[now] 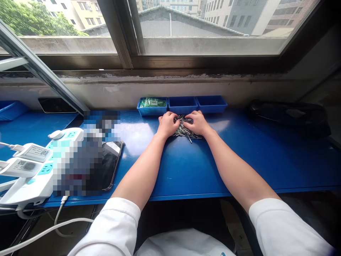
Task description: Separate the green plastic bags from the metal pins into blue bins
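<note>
A heap of thin dark and silvery metal rods (183, 129) lies on the blue tabletop, with a little green showing among them. Their exact kind is too small to make out. My left hand (167, 124) rests at the left side of the heap, fingers curved and thumb apart from them, touching the pieces. From the right side my right hand (198, 123) cups the heap in the same way, its thumb pointing inward over the rods. One rod (190, 138) sticks out toward me. Some fingertips are hidden behind the hands and among the pieces.
Three joined blue bins (182, 103) stand behind the heap; the left one holds bagged green circuit boards (152, 102). A phone (111, 165) and a white power strip (57, 151) with cables lie left. A dark bag-like object (290, 115) sits right. A window (186, 32) is behind.
</note>
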### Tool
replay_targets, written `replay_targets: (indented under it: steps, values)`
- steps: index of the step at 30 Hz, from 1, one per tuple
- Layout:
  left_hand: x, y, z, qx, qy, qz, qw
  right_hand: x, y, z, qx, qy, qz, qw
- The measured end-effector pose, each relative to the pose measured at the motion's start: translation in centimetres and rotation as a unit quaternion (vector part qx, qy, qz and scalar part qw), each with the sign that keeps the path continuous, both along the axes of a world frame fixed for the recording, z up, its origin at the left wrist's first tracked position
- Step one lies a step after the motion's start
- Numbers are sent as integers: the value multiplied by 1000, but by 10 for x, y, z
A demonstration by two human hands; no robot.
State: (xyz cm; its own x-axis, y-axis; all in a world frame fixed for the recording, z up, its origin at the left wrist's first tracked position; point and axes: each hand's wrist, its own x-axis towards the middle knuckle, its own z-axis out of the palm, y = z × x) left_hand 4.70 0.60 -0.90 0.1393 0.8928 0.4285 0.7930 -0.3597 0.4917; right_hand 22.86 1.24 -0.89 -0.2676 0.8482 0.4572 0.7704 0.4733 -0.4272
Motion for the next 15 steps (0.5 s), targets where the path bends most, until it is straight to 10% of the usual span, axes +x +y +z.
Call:
replay_targets:
  steps: [15]
  values:
    - [-3,3,-3,-5,-14,-22,1000,-1,4,-5,-35,54,51,997]
